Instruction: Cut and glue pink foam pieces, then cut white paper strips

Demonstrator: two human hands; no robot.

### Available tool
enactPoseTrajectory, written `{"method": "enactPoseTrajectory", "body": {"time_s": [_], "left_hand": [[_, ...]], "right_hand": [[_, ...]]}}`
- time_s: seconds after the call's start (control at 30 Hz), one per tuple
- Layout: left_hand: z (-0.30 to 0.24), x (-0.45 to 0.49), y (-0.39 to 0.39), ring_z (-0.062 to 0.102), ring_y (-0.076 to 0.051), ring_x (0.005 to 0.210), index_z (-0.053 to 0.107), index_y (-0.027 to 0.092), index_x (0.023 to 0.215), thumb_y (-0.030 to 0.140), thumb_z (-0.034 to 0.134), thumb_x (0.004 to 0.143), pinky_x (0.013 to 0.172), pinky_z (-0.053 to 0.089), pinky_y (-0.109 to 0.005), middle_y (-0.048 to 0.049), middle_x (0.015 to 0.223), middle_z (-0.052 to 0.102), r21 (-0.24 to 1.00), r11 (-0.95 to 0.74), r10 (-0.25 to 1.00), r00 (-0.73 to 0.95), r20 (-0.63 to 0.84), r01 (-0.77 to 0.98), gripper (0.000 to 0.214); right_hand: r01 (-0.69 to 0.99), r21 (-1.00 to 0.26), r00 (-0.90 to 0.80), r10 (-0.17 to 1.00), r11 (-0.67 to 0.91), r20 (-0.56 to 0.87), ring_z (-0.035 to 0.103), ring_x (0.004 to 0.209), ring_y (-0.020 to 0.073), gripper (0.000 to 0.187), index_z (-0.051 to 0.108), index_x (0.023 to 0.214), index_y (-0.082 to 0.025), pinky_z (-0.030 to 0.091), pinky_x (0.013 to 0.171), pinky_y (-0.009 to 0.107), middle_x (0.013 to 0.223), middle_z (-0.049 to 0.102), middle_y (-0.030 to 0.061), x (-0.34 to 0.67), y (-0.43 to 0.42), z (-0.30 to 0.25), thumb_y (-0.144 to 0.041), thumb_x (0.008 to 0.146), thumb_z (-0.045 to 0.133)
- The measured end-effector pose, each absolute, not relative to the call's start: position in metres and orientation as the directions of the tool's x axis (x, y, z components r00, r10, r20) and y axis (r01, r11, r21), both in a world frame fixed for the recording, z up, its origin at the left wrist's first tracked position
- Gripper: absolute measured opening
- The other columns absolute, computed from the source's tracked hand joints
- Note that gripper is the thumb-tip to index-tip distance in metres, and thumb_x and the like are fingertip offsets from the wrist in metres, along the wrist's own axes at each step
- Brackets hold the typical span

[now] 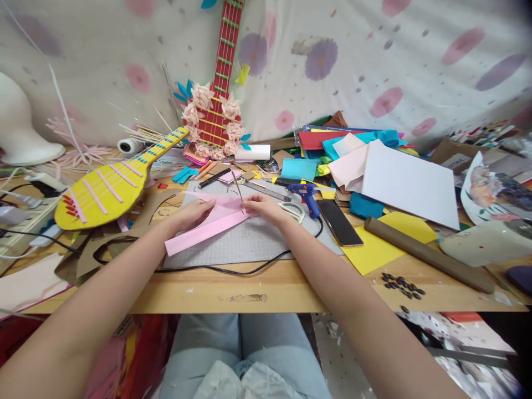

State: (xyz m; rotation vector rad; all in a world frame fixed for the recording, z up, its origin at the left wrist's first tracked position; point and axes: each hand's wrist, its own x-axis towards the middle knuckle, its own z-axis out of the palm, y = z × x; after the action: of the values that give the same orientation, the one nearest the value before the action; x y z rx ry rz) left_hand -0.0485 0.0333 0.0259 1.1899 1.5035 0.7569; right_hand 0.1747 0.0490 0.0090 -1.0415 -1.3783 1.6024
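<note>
Pink paper (208,231) lies over the grey cutting mat (226,249), between both hands; the left hand (196,214) has its fingers together at the paper – whether pinching, I cannot tell; the right hand (261,206) pinches a thin, tilted brown stick (237,187) – near a blue glue gun (306,195).
</note>
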Motion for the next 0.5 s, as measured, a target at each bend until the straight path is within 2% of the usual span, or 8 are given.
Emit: {"method": "enactPoseTrajectory", "body": {"time_s": [0.07,0.13,0.27,0.37,0.43,0.5], "left_hand": [[0.026,-0.058,0.036,0.059,-0.016,0.061,0.066,0.014,0.069,0.029,0.062,0.069,0.055,0.044,-0.025,-0.0087,0.069,0.066,0.886,0.405,0.900,0.069,-0.430,0.227,0.015],[0.026,-0.066,0.039,0.057,-0.013,0.055,0.065,0.013,0.067,0.024,0.064,0.066,0.051,0.042,-0.023,-0.0094,0.069,0.066,0.859,0.453,0.880,0.034,-0.473,0.240,0.011],[0.025,-0.076,0.046,0.051,-0.013,0.047,0.062,0.014,0.056,0.018,0.061,0.063,0.044,0.034,-0.024,-0.0083,0.057,0.060,0.781,0.460,0.884,-0.129,-0.450,0.422,0.008],[0.024,-0.077,0.045,0.056,-0.021,0.058,0.055,0.017,0.048,0.020,0.062,0.059,0.050,0.035,-0.029,-0.0083,0.049,0.054,0.641,0.404,0.914,-0.313,-0.258,0.652,0.014],[0.026,-0.073,0.038,0.058,-0.029,0.072,0.053,0.018,0.051,0.024,0.063,0.060,0.056,0.037,-0.034,-0.0108,0.056,0.057,0.525,0.365,0.917,-0.393,-0.062,0.769,0.014],[0.028,-0.065,0.027,0.057,-0.031,0.080,0.056,0.018,0.061,0.029,0.056,0.067,0.061,0.038,-0.036,-0.0131,0.069,0.060,0.456,0.276,0.912,-0.380,0.153,0.846,0.013]], "right_hand": [[-0.033,-0.986,-0.372,0.918,-0.163,-0.139,0.052,0.060,0.0064,0.023,0.061,0.069,-0.014,0.046,0.060,0.021,0.068,0.059,0.0004,0.173,0.049,0.009,-0.031,0.058,0.072],[-0.005,-0.981,-0.368,0.913,-0.194,-0.178,0.052,0.059,0.0072,0.019,0.061,0.067,-0.014,0.049,0.058,0.022,0.066,0.057,0.0009,0.171,0.046,0.013,-0.029,0.059,0.070],[0.097,-0.962,-0.328,0.904,-0.257,-0.275,0.053,0.059,0.0097,0.013,0.059,0.061,-0.014,0.052,0.052,0.024,0.062,0.055,0.0023,0.161,0.034,0.021,-0.023,0.061,0.068],[0.140,-0.950,-0.284,0.908,-0.280,-0.310,0.056,0.062,0.0120,0.013,0.058,0.061,-0.014,0.052,0.049,0.024,0.062,0.056,0.0034,0.153,0.028,0.025,-0.021,0.061,0.068],[0.144,-0.940,-0.243,0.910,-0.309,-0.337,0.057,0.061,0.0125,0.013,0.056,0.061,-0.013,0.052,0.049,0.024,0.060,0.056,0.0029,0.150,0.029,0.027,-0.020,0.062,0.067],[0.105,-0.934,-0.208,0.911,-0.341,-0.356,0.057,0.058,0.0113,0.013,0.054,0.061,-0.013,0.052,0.050,0.024,0.059,0.055,0.0018,0.147,0.033,0.026,-0.018,0.063,0.065]]}}
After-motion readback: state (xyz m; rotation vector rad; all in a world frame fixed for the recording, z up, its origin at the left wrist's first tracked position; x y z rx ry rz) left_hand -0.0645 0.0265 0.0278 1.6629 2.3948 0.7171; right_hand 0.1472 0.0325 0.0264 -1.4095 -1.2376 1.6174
